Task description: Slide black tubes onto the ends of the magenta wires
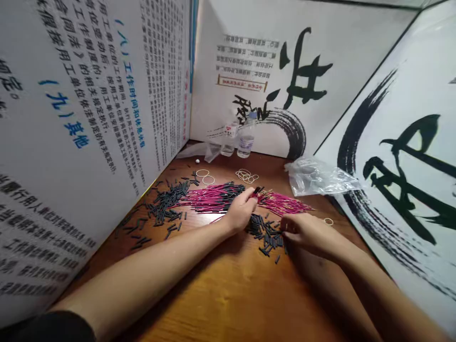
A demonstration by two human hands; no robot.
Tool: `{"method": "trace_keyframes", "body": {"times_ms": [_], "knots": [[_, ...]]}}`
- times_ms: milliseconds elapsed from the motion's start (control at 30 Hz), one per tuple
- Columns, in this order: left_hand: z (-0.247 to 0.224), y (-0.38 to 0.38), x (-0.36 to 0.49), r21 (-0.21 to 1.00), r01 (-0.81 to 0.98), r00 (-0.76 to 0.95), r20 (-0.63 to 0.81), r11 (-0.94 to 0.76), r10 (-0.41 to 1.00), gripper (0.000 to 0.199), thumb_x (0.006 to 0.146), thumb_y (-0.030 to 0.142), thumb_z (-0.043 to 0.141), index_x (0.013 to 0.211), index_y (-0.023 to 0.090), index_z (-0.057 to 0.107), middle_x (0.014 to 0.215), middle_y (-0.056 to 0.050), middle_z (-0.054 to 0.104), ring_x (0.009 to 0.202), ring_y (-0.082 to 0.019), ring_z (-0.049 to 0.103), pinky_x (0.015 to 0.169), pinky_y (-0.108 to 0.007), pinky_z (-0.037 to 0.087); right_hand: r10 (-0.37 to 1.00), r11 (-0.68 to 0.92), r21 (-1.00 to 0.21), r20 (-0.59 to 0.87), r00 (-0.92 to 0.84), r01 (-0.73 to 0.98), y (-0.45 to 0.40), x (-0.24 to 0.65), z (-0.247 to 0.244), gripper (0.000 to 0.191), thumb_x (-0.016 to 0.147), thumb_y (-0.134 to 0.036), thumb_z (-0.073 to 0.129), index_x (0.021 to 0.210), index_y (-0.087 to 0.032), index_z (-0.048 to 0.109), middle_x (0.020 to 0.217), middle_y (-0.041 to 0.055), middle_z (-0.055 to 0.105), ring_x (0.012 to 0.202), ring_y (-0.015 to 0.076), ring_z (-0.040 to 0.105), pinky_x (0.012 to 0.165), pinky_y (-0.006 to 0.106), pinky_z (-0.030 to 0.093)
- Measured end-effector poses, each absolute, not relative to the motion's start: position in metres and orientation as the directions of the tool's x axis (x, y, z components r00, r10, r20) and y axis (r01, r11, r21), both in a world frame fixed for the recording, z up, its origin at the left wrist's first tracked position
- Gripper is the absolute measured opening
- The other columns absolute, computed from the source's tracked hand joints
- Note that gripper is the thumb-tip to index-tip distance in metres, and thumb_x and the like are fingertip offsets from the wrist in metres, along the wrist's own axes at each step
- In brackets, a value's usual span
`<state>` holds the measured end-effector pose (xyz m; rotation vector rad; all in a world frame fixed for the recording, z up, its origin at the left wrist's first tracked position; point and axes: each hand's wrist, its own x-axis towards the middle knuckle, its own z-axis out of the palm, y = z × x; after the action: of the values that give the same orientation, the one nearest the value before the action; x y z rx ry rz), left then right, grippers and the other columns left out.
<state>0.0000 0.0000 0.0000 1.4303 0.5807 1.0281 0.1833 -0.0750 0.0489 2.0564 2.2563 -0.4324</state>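
Observation:
My left hand (242, 209) is closed round a few thin red sticks with black ends (258, 191), which poke out past the thumb. Beneath and left of it lies a spread of similar pink-red sticks (210, 197), many carrying black sleeves. My right hand (299, 229) is bent down at the right edge of a heap of short black tubes (265, 232). Its fingers are drawn together, and whatever is between them is hidden. Just beyond the two hands rests a bunch of pink-red sticks with pale ends (285, 202).
More short black tubes (167, 202) are scattered at the left. Rubber bands (246, 176) lie behind the sticks. Two plastic bottles (245, 142) stand against the back panel. A clear plastic bag (317, 176) sits at the right. Printed panels wall in the wooden table (221, 294).

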Motion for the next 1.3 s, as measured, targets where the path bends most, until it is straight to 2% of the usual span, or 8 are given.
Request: {"method": "trace_keyframes", "body": {"times_ms": [167, 233, 400, 500, 600, 700, 833, 1300], "knots": [[0.001, -0.002, 0.000, 0.968, -0.209, 0.476, 0.227, -0.141, 0.850, 0.014, 0.086, 0.022, 0.041, 0.073, 0.018, 0.038, 0.057, 0.007, 0.032, 0.053, -0.008, 0.027, 0.055, -0.023, 0.024, 0.970, 0.093, -0.173, -0.207, -0.129, 0.980, -0.076, 0.178, 0.049, 0.006, 0.076, -0.024, 0.053, 0.072, -0.020, 0.057, 0.073, 0.0037, 0.066, 0.063, 0.0164, 0.055, 0.056, 0.027, 0.030], [0.002, -0.003, 0.000, 0.970, -0.204, 0.479, 0.218, -0.134, 0.850, 0.013, 0.086, 0.022, 0.042, 0.074, 0.018, 0.039, 0.058, 0.007, 0.032, 0.053, -0.008, 0.027, 0.055, -0.023, 0.025, 0.975, 0.114, -0.217, -0.164, -0.151, 0.969, -0.076, 0.176, 0.050, 0.006, 0.073, -0.022, 0.054, 0.068, -0.020, 0.053, 0.068, 0.0023, 0.062, 0.060, 0.0151, 0.051, 0.055, 0.027, 0.030], [0.008, -0.007, -0.002, 0.977, -0.133, 0.499, 0.213, -0.169, 0.840, 0.007, 0.086, 0.024, 0.045, 0.082, 0.018, 0.043, 0.060, 0.007, 0.034, 0.055, -0.008, 0.029, 0.055, -0.022, 0.025, 0.969, 0.231, -0.550, 0.058, -0.240, 0.803, -0.072, 0.171, 0.047, 0.010, 0.076, -0.023, 0.052, 0.068, -0.021, 0.045, 0.063, -0.0021, 0.051, 0.059, 0.0124, 0.043, 0.054, 0.024, 0.033], [0.008, -0.008, -0.003, 0.976, -0.086, 0.519, 0.214, -0.198, 0.828, 0.010, 0.087, 0.026, 0.046, 0.082, 0.018, 0.044, 0.062, 0.006, 0.035, 0.056, -0.009, 0.030, 0.055, -0.023, 0.025, 0.975, 0.222, -0.717, 0.175, -0.137, 0.661, -0.068, 0.170, 0.037, 0.011, 0.077, -0.026, 0.053, 0.071, -0.021, 0.046, 0.065, -0.0024, 0.050, 0.060, 0.0121, 0.045, 0.055, 0.024, 0.036], [0.007, -0.008, -0.002, 0.975, -0.084, 0.547, 0.217, -0.205, 0.809, 0.013, 0.088, 0.029, 0.046, 0.082, 0.018, 0.043, 0.062, 0.006, 0.035, 0.056, -0.009, 0.030, 0.054, -0.023, 0.025, 0.968, 0.195, -0.803, 0.251, 0.022, 0.563, -0.064, 0.168, 0.026, 0.012, 0.077, -0.028, 0.056, 0.072, -0.021, 0.048, 0.065, -0.0027, 0.050, 0.058, 0.0116, 0.045, 0.054, 0.024, 0.037], [0.004, -0.007, -0.002, 0.973, -0.054, 0.571, 0.214, -0.224, 0.792, 0.015, 0.088, 0.030, 0.047, 0.081, 0.018, 0.043, 0.063, 0.007, 0.035, 0.057, -0.008, 0.031, 0.054, -0.023, 0.025, 0.932, 0.207, -0.841, 0.324, 0.160, 0.500, -0.063, 0.166, 0.022, 0.012, 0.078, -0.030, 0.058, 0.076, -0.020, 0.053, 0.067, -0.0018, 0.053, 0.059, 0.0118, 0.048, 0.055, 0.024, 0.040], [0.003, -0.006, -0.001, 0.963, 0.018, 0.588, 0.207, -0.268, 0.782, 0.015, 0.088, 0.031, 0.048, 0.081, 0.018, 0.044, 0.063, 0.007, 0.034, 0.056, -0.008, 0.030, 0.054, -0.022, 0.025, 0.891, 0.250, -0.872, 0.377, 0.253, 0.420, -0.065, 0.162, 0.027, 0.015, 0.077, -0.033, 0.061, 0.079, -0.019, 0.058, 0.071, -0.0002, 0.056, 0.065, 0.0129, 0.053, 0.061, 0.025, 0.044], [0.005, -0.008, -0.002, 0.938, 0.092, 0.610, 0.211, -0.334, 0.763, 0.009, 0.086, 0.026, 0.046, 0.084, 0.018, 0.046, 0.064, 0.006, 0.038, 0.057, -0.008, 0.033, 0.054, -0.022, 0.027, 0.852, 0.310, -0.860, 0.441, 0.283, 0.406, -0.067, 0.158, 0.029, 0.013, 0.078, -0.032, 0.062, 0.081, -0.019, 0.060, 0.071, 0.0003, 0.059, 0.063, 0.0128, 0.053, 0.059, 0.025, 0.045]]}}
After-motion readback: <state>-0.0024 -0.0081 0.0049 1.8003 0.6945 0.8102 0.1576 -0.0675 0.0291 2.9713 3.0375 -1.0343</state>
